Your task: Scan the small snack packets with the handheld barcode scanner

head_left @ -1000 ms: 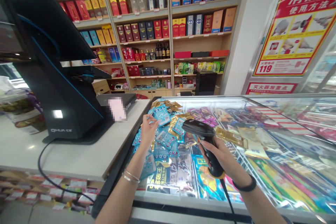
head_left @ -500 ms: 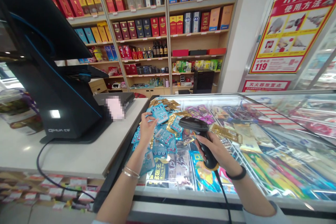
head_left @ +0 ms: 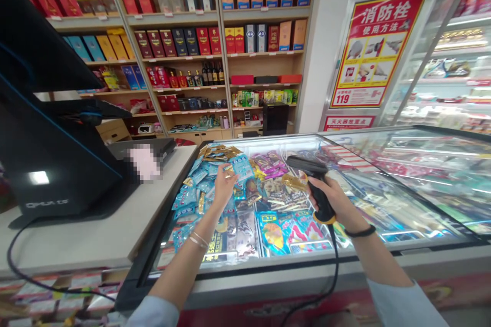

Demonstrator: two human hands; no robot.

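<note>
My left hand (head_left: 225, 184) is closed on a blue packet (head_left: 241, 167), pinching its left edge above the freezer's left part. Wrapped round the handle of a black barcode scanner (head_left: 307, 165) is my right hand (head_left: 333, 199); the scanner's head points left, and its cable hangs down over the freezer's front edge. A heap of blue and gold packets (head_left: 187, 197) lies on the glass below and left of my left hand. Under the glass are purple packs (head_left: 273, 164) and a blue pack with a yellow picture (head_left: 273, 232).
To the left, a black point-of-sale terminal (head_left: 57, 163) stands on a white counter (head_left: 115, 237), its cable trailing off the front. The freezer's black front rim (head_left: 245, 270) runs before me. Behind are shelves (head_left: 180, 59) of boxes and bottles.
The view has turned to the right. My left hand and its blue packet have shifted right relative to the heap, and the scanner is now farther right over the freezer.
</note>
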